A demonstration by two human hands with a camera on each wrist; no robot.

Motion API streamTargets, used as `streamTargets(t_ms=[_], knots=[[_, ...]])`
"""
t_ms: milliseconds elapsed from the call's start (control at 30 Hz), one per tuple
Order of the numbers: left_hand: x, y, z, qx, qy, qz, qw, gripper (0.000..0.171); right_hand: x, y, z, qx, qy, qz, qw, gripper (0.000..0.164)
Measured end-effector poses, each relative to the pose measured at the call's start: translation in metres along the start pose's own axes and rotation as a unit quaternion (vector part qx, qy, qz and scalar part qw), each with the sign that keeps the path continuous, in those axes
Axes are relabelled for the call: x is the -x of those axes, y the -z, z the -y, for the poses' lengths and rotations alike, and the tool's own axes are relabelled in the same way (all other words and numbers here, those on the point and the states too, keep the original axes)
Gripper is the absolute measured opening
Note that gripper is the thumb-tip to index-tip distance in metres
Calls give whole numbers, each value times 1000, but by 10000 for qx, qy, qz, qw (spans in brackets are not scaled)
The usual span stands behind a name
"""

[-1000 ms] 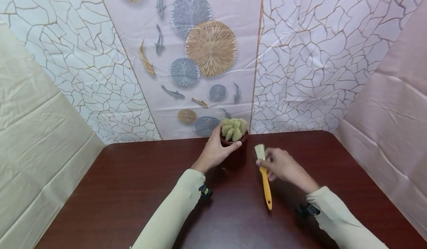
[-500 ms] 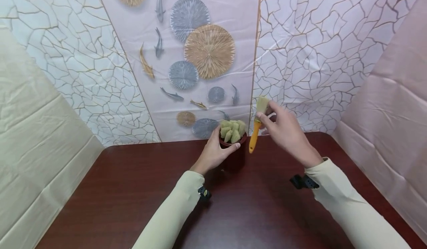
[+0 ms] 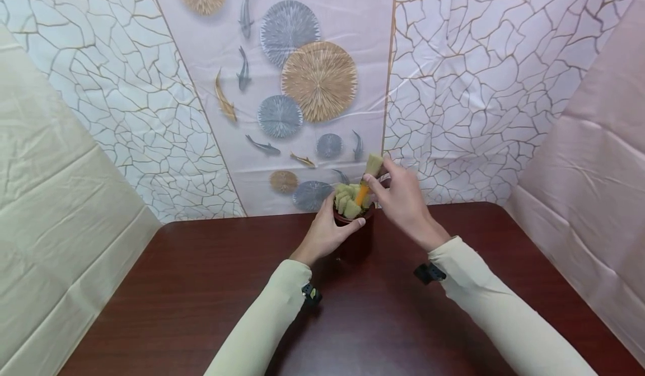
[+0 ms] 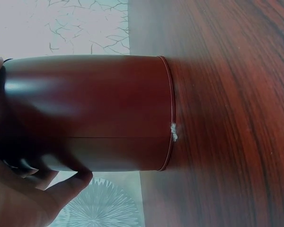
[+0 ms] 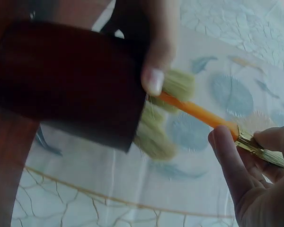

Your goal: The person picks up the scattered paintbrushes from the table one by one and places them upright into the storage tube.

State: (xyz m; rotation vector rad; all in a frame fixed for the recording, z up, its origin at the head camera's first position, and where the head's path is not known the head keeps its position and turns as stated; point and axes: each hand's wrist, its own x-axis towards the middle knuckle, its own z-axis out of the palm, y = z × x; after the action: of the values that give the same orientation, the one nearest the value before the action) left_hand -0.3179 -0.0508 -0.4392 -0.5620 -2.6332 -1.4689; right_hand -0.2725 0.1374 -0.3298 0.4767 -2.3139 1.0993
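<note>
My left hand (image 3: 327,232) grips the top of a dark reddish-brown cylindrical brush holder (image 4: 99,104), thumb at the front of its rim. The holder stands upright on the table. Several pale-bristled brushes (image 3: 344,201) crowd its mouth, bristles up. Above the right side of that mouth, my right hand (image 3: 407,200) pinches a paintbrush (image 5: 201,113) at its metal band. Its bristles point up, and its yellow-orange handle slants down among the other brushes. The handle's lower end is hidden behind the left thumb and the holder's rim in the right wrist view.
The dark wood table (image 3: 201,286) ends at a back edge just behind the holder. A patterned cloth (image 3: 322,79) hangs behind it, and plain pale cloths (image 3: 60,197) flank the sides. Some white thread (image 4: 174,132) sticks out at the holder's base.
My right hand has lifted the paintbrush up off the table area, then moved it left, bringing its handle down into the holder's mouth. The left hand has stayed on the holder.
</note>
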Motion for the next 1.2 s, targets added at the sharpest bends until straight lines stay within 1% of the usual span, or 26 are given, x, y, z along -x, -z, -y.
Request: streamTargets(t_ms=[100,167,300,400,500,633,733,867,1000,1100,1200], knots=[[0,0,0,29,-1,-14,10000,106,3,-8,1,80,137,55,9999,19],[1,0,0,56,2,-17,10000,106,4,-12,1,186,153,127,9996,19],[0,0,-2,15,26,28,10000,106,5,-13,-2,270,-65,329,9991,19],[0,0,-3,-70,129,63,9999,108,5,-12,-6,241,-239,456,9984,19],[1,0,-3,-91,191,24,9998,109,5,-12,-11,373,-230,567,9974,16],[0,0,-2,-67,171,-15,9998,108,7,-14,-19,648,-200,677,9954,16],[1,0,-2,-98,179,-7,9998,108,10,-17,-25,735,-217,662,9949,15],[1,0,-2,-96,170,-58,9998,107,12,-20,-31,556,-179,540,9968,13],[1,0,-2,-45,119,-100,9999,105,12,-23,-35,441,8,374,9983,9],[1,0,-2,-46,133,-78,9999,106,12,-24,-39,621,331,320,9970,14],[0,-1,-2,-64,167,-40,9998,107,14,-25,-43,880,725,383,9927,18]])
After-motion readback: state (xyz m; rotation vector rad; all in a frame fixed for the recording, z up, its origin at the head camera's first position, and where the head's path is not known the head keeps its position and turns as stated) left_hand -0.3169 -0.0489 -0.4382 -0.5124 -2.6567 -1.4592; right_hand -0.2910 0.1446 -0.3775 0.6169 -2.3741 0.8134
